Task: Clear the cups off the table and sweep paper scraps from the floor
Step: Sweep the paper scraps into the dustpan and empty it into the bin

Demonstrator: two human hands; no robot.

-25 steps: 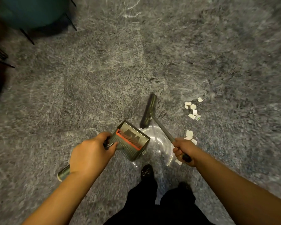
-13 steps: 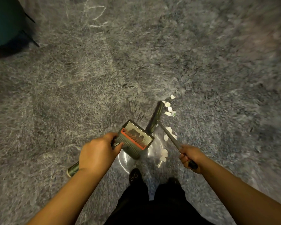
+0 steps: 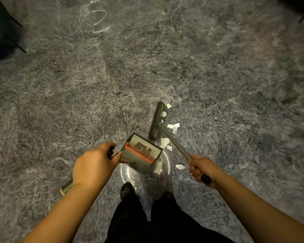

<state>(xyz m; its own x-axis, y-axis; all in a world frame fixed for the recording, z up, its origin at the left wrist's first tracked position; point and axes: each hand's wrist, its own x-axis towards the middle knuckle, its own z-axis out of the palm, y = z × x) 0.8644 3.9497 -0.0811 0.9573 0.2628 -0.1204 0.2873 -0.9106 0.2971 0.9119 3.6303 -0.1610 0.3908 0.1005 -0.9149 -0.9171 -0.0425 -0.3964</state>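
My left hand [image 3: 95, 165] grips the handle of a dark green dustpan [image 3: 141, 152] with an orange comb strip, held above the grey carpet. My right hand [image 3: 201, 168] grips the grey handle of a broom whose dark head [image 3: 158, 120] lies on the carpet just beyond the dustpan. White paper scraps [image 3: 173, 127] lie scattered to the right of the broom head, and more scraps [image 3: 165, 142] sit between the handle and the dustpan's right edge.
Shaggy grey carpet [image 3: 218, 76] fills the view. A clear round plastic mat or lid [image 3: 167, 165] lies under the dustpan. My dark shoes [image 3: 127, 191] and black trousers stand just below. A dark teal object with thin black legs [image 3: 0, 28] sits far left.
The broom head has swung from left of the scraps up against them, pulling them closer to the dustpan. The view has shifted right; both hands keep their grips.
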